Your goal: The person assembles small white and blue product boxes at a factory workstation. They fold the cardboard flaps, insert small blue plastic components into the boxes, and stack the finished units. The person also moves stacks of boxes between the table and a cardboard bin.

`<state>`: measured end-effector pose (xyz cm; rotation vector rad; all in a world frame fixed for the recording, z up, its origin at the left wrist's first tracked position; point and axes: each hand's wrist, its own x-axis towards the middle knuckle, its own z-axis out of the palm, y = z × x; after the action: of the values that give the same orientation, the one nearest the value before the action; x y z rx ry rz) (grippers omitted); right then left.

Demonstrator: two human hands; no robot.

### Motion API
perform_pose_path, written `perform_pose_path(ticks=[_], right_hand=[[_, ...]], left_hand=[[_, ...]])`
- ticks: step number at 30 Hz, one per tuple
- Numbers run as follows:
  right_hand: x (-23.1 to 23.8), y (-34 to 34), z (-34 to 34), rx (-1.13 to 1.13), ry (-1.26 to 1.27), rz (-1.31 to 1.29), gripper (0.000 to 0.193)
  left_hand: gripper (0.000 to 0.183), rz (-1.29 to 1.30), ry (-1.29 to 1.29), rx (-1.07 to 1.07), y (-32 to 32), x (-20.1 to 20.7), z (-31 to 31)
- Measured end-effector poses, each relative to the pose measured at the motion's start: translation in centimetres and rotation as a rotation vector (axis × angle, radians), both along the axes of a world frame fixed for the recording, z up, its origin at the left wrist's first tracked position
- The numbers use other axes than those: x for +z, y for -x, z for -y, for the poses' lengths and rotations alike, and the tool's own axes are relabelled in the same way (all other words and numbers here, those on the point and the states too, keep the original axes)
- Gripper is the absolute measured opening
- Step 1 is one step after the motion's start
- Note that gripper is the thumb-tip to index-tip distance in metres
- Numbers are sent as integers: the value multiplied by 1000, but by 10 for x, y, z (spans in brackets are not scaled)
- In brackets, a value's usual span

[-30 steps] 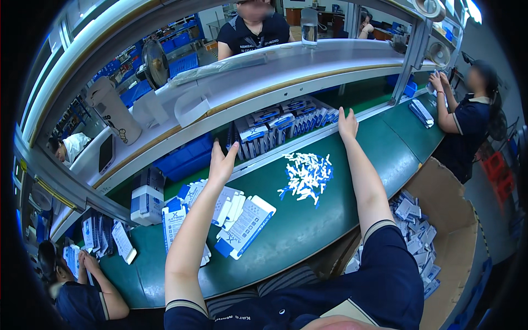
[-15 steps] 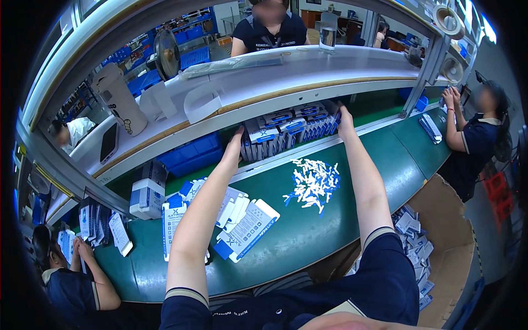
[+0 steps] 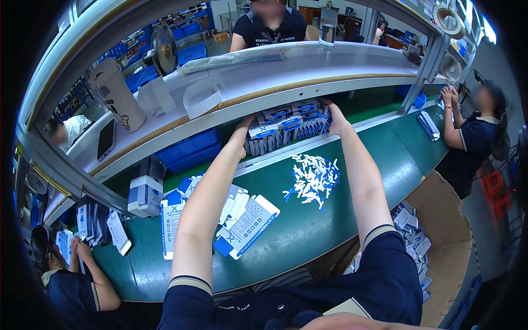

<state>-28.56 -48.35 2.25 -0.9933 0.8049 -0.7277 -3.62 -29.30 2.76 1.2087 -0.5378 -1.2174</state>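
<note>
The shelf edge hides the fingertips of both hands (image 3: 245, 129) at the row of boxes (image 3: 289, 126); their grip cannot be told.

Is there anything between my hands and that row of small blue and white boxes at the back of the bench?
Nothing visible. The left hand rests on the row of boxes at its left end and the right hand at its right end, under the white shelf.
</note>
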Motion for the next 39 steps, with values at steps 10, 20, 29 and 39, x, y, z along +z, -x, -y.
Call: perform_pose_path(ticks=[10,20,29,39], right_hand=[[9,6,-12,101,-73,-8,48],[1,15,-9,76,-54,-31,45],[20,38,-32,73,-29,6,42],[29,64,-57,17,-40,-49,43]], left_hand=[[67,-15,-91,-33,10,17,-15],[58,-34,-57,-86,7,7,-9],[54,-148,25,-170,35,25,-33],[56,-199,10,-190,58,35,-52]])
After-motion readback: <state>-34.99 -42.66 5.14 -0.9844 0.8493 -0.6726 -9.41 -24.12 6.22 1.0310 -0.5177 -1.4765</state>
